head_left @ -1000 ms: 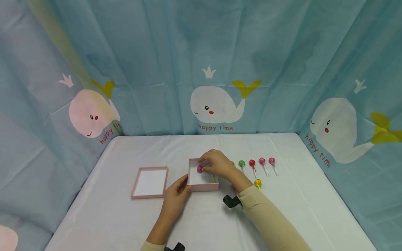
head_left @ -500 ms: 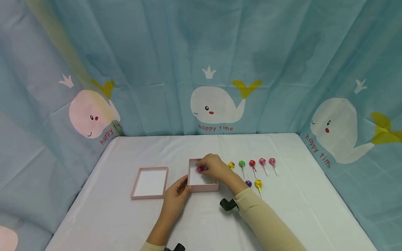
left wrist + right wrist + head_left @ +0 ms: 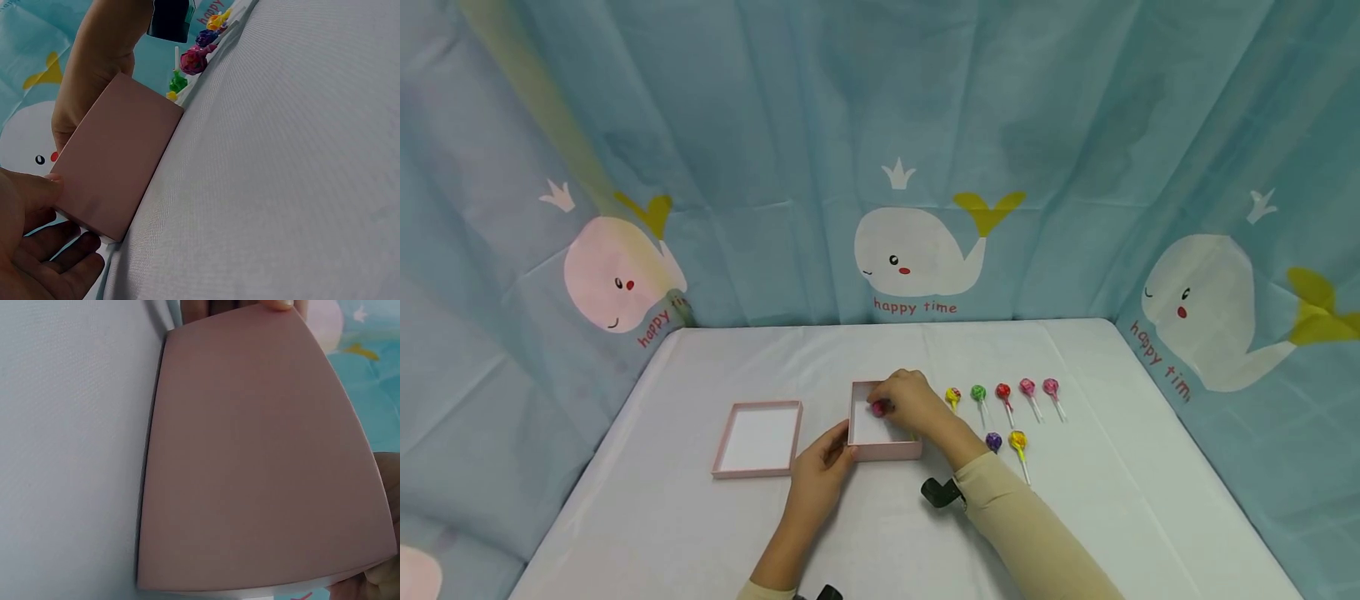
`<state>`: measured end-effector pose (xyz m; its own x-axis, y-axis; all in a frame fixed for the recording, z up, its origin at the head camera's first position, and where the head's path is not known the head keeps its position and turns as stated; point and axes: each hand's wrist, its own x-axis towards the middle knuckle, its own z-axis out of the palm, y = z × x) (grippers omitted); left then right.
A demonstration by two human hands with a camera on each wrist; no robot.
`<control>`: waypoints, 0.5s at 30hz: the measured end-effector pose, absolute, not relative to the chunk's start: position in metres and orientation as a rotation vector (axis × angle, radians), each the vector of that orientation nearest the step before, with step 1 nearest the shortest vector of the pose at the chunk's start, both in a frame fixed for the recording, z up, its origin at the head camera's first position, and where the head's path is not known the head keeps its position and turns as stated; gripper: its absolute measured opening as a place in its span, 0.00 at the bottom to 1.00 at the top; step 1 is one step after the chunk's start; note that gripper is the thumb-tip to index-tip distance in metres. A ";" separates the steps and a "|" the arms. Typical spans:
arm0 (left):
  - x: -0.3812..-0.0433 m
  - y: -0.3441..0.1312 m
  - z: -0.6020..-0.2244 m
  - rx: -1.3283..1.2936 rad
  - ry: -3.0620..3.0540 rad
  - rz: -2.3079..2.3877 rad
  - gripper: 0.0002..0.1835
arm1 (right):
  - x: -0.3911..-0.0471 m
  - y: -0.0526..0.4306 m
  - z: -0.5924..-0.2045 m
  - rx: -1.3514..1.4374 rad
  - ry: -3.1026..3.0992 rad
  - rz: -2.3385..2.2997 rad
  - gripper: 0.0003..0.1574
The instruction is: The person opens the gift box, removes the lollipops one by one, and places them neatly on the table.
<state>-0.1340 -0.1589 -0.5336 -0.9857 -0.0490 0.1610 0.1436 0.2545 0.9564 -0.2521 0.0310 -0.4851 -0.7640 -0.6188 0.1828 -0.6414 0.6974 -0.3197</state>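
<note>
A shallow pink box (image 3: 887, 451) with a white inside sits open side up on the table. My left hand (image 3: 817, 477) grips its near left corner; in the left wrist view the thumb presses the pink wall (image 3: 119, 156) near its top edge, the fingers around the corner. My right hand (image 3: 912, 405) reaches down into the box, its fingers at the dark pink head of a lollipop (image 3: 878, 409). The stick is hidden under the hand. From the right wrist camera the box wall (image 3: 250, 456) hides most of my right hand (image 3: 378, 575).
A pink-rimmed lid (image 3: 757, 475) lies left of the box, white inside up. Right of the box are rows of lollipops, among them green (image 3: 978, 392), red (image 3: 1003, 391), purple (image 3: 993, 441) and yellow (image 3: 1018, 441). A whale-print curtain (image 3: 917, 125) surrounds the white table (image 3: 647, 517).
My right hand has lowered into the box with the lollipop, and its forearm has shifted left, uncovering the purple lollipop and a yellow one. My left hand has stayed at the box.
</note>
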 end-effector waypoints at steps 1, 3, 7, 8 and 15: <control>-0.134 -0.159 -0.534 -0.087 -2.360 -1.827 0.28 | -0.252 0.031 -0.485 1.050 -2.842 0.572 0.16; -0.133 -0.159 -0.533 -0.086 -2.357 -1.831 0.28 | -0.251 0.030 -0.486 1.044 -2.843 0.552 0.14; -0.133 -0.158 -0.533 -0.100 -2.355 -1.817 0.27 | -0.250 0.029 -0.486 1.032 -2.850 0.496 0.12; -0.133 -0.158 -0.534 -0.107 -2.355 -1.811 0.27 | -0.250 0.029 -0.486 1.031 -2.851 0.484 0.11; -0.133 -0.158 -0.533 -0.110 -2.355 -1.813 0.28 | -0.250 0.030 -0.485 1.051 -2.848 0.504 0.11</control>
